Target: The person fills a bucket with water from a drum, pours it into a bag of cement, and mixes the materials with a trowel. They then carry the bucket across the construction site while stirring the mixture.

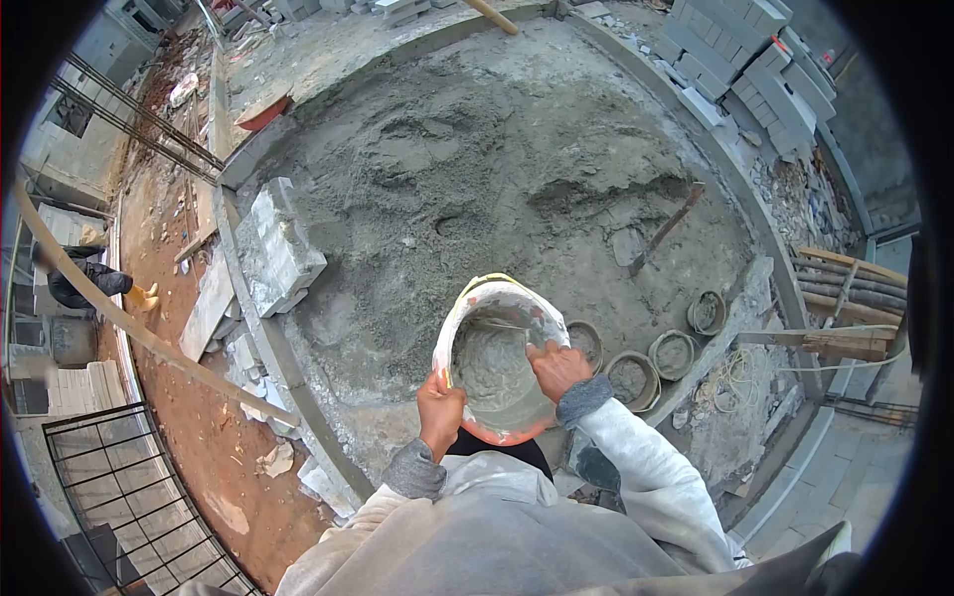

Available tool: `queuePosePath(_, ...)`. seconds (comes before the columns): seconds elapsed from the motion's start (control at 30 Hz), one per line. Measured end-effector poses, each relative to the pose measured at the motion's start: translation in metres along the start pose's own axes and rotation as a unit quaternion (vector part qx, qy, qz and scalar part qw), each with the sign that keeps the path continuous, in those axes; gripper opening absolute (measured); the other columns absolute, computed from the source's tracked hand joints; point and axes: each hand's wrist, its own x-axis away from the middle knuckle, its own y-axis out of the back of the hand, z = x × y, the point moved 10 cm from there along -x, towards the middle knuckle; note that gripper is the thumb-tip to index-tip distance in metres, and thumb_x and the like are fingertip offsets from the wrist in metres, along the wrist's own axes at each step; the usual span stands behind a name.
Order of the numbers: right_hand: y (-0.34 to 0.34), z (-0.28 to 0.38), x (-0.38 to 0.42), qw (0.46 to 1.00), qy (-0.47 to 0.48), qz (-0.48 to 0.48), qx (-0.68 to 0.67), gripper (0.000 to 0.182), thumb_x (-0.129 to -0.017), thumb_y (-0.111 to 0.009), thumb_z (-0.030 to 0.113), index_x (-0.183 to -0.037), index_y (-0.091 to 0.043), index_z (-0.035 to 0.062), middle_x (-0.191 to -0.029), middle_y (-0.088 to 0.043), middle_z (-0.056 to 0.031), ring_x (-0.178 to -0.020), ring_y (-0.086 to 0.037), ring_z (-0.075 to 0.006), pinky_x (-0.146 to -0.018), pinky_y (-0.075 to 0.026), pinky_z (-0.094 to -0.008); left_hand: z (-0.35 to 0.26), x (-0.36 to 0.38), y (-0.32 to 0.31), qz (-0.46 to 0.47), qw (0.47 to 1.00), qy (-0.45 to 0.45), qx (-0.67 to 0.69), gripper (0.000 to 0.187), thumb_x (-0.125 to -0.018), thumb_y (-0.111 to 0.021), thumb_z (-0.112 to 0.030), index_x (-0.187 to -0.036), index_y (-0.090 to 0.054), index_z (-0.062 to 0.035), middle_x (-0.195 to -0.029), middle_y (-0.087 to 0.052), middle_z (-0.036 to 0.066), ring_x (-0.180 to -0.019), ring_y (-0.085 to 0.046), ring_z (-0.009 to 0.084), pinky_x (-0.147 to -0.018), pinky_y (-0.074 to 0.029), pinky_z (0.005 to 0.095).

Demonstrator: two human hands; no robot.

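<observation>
A round bucket with a whitish rim and orange patches is tilted toward the camera, with wet grey mortar inside it. My left hand is closed on the bucket's left edge. At the right inner side is my right hand, its fingers curled over the rim area; whether it grips the rim or a tool is hard to make out. Beyond the bucket spreads a bed of grey mortar. Several small round containers of mortar, one of them a bucket, stand to the right.
A shovel lies in the mortar at the right. Pale blocks sit on the left edge, and grey blocks are stacked at the upper right. A person stands at the far left, beyond a curved pole.
</observation>
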Motion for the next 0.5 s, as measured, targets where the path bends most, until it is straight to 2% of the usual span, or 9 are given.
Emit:
queuePosePath(0.1, -0.040, 0.038, 0.004, 0.996, 0.059, 0.069, -0.022, 0.025, -0.081, -0.057, 0.012, -0.105, -0.061, 0.0060, -0.079, -0.066, -0.0142, -0.068, -0.068, -0.0296, -0.054, -0.055, -0.0382, -0.010, -0.009, 0.007, 0.009, 0.999, -0.031, 0.001, 0.035, -0.070, -0.051, 0.013, -0.101, -0.062, 0.0006, -0.073, -0.054, -0.001, -0.062, -0.051, 0.0075, -0.053, -0.041, 0.0235)
queuePosePath(0.13, -0.046, 0.049, 0.008, 0.991, 0.098, 0.087, -0.032, 0.029, -0.080, -0.057, 0.013, -0.109, -0.062, 0.0088, -0.077, -0.067, -0.0163, -0.067, -0.068, -0.0302, -0.055, -0.055, -0.0400, -0.017, -0.015, 0.009, 0.003, 0.999, -0.037, 0.002, 0.034, -0.070, -0.051, 0.013, -0.100, -0.062, 0.0005, -0.073, -0.054, -0.001, -0.061, -0.051, 0.0075, -0.053, -0.041, 0.0236)
queuePosePath(0.23, -0.009, 0.053, 0.014, 0.972, 0.137, 0.165, -0.093, 0.036, -0.079, -0.057, 0.014, -0.114, -0.062, 0.0131, -0.075, -0.066, -0.0165, -0.068, -0.068, -0.0308, -0.056, -0.055, -0.0428, -0.026, -0.025, 0.015, -0.011, 0.999, -0.039, -0.005, 0.034, -0.071, -0.051, 0.012, -0.100, -0.062, 0.0005, -0.072, -0.055, -0.001, -0.060, -0.051, 0.0075, -0.052, -0.041, 0.0238)
queuePosePath(0.27, 0.006, 0.039, 0.006, 0.977, 0.117, 0.153, -0.097, 0.041, -0.077, -0.057, 0.014, -0.118, -0.062, 0.0168, -0.075, -0.065, -0.0164, -0.068, -0.068, -0.0313, -0.057, -0.054, -0.0452, -0.025, -0.029, 0.014, -0.013, 0.999, -0.038, -0.008, 0.034, -0.071, -0.051, 0.012, -0.101, -0.062, 0.0006, -0.072, -0.055, -0.001, -0.060, -0.051, 0.0075, -0.051, -0.041, 0.0239)
queuePosePath(0.37, 0.019, -0.008, -0.033, 0.993, -0.015, 0.075, -0.091, 0.029, -0.081, -0.056, 0.015, -0.108, -0.066, 0.0083, -0.076, -0.067, -0.0183, -0.074, -0.069, -0.0327, -0.063, -0.055, -0.0439, -0.043, -0.045, -0.003, -0.008, 0.998, -0.067, -0.021, 0.036, -0.071, -0.050, 0.012, -0.103, -0.062, 0.0010, -0.071, -0.055, -0.001, -0.058, -0.051, 0.0077, -0.050, -0.041, 0.0242)
queuePosePath(0.4, 0.003, -0.026, -0.048, 0.994, -0.043, 0.044, -0.092, 0.024, -0.080, -0.057, 0.013, -0.103, -0.066, 0.0079, -0.077, -0.068, -0.0202, -0.077, -0.070, -0.0329, -0.062, -0.055, -0.0440, -0.052, -0.052, -0.015, -0.003, 0.996, -0.082, -0.023, 0.036, -0.071, -0.051, 0.012, -0.104, -0.062, 0.0012, -0.071, -0.055, -0.001, -0.058, -0.051, 0.0077, -0.050, -0.041, 0.0244)
queuePosePath(0.5, -0.013, -0.040, -0.062, 0.993, -0.007, 0.089, -0.082, 0.021, -0.079, -0.059, 0.013, -0.099, -0.066, 0.0073, -0.079, -0.068, -0.0201, -0.078, -0.069, -0.0339, -0.065, -0.054, -0.0455, -0.077, -0.086, -0.057, 0.010, 0.993, -0.103, -0.058, 0.038, -0.071, -0.050, 0.012, -0.106, -0.062, 0.0015, -0.070, -0.055, -0.001, -0.058, -0.051, 0.0080, -0.050, -0.041, 0.0244)
